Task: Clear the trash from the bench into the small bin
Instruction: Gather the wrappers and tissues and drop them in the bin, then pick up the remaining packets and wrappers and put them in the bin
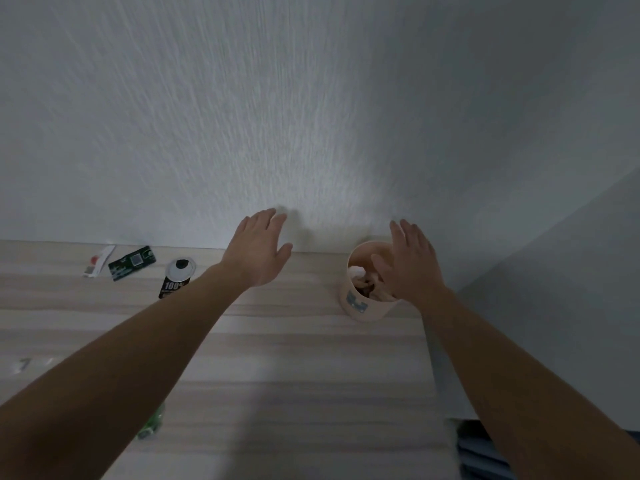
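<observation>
Standing by the wall at the surface's (277, 358) right end, the bin (360, 299) already held scraps. The right hand (412, 265) hovered over it, open and empty; a careless sweep could tip it. The left hand (259, 251) was spread, empty. Can (176, 278) and wrappers (131, 263) lay well left; a green item under the left arm was mostly hidden.

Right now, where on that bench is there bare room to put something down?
The widest bare stretch of the bench lies between the two forearms, from the wall down to the near edge. The gap between the left hand and the small bin is also bare. It is crowded at the back left: a white packet, a dark green wrapper and a black pouch.
</observation>
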The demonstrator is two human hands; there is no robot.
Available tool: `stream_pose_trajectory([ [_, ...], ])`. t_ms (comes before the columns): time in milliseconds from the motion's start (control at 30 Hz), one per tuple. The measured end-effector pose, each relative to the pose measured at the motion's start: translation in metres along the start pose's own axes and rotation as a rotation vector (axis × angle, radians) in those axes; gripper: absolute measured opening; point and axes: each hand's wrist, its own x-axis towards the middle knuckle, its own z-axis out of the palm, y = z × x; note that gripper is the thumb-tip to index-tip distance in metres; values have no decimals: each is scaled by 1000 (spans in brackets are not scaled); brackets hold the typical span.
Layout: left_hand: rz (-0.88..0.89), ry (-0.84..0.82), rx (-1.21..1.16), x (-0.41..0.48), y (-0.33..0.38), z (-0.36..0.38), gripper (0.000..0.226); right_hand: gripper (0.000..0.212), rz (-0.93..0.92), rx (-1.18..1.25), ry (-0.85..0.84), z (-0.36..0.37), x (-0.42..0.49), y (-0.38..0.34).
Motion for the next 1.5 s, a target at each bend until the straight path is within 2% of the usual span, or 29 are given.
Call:
stream_pose_trajectory([
  [233, 35, 33, -2, -20, 9, -12, 59, 66, 11, -50, 80, -17, -31, -6],
  [433, 63, 40, -32, -71, 15, -20, 57, 71, 42, -79, 89, -21, -78, -19],
  [600, 42, 15, -49, -115, 7, -26, 54, 63, 56, -73, 91, -20, -117, -40],
  [700, 51, -2, -48, -141, -7, -32, 56, 69, 64, -84, 65, -22, -138, -60],
  [833, 43, 13, -41, -171, -34, -50, 60, 60, 76, -55, 92, -17, -160, -92],
  [1200, -37, 22, 9, -232, -133, -79, 52, 57, 38, -4, 57, 14, -195, -190],
  [1367, -50, 22, 22, -232, -148, -81, 56, 52, 16, 13, 34, 24, -191, -192],
  [1500, -125, -11, 43, -228, -162, -77, 60, 57, 34, 15, 8, 24, -165, -185],
])
